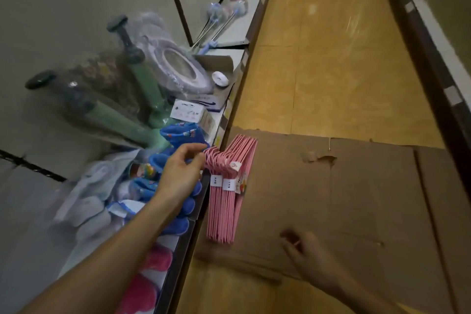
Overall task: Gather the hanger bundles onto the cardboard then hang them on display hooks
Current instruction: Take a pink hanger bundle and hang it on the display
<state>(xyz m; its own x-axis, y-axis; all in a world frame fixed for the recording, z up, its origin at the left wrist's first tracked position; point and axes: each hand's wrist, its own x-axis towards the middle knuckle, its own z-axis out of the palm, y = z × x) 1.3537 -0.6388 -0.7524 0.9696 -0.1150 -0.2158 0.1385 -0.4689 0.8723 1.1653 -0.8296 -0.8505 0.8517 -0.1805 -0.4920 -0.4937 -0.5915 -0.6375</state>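
Observation:
A stack of pink hanger bundles point(229, 191), banded with white labels, stands on edge at the left side of the flattened cardboard point(356, 199) on the floor, leaning against the shelf front. My left hand point(182, 173) reaches over the shelf edge, and its fingers pinch the hooks at the top of the stack. My right hand point(309, 252) hovers low over the cardboard, to the right of the stack. Its fingers are loosely curled, they hold nothing, and the hand is blurred.
The low shelf point(216, 135) on the left carries blue slippers point(183, 135), pink slippers point(153, 275), green pumps point(142, 84), a wrapped toilet seat point(178, 66) and small boxes point(187, 109). Yellow floor point(318, 58) runs ahead. Another shelf edge point(433, 46) runs along the right.

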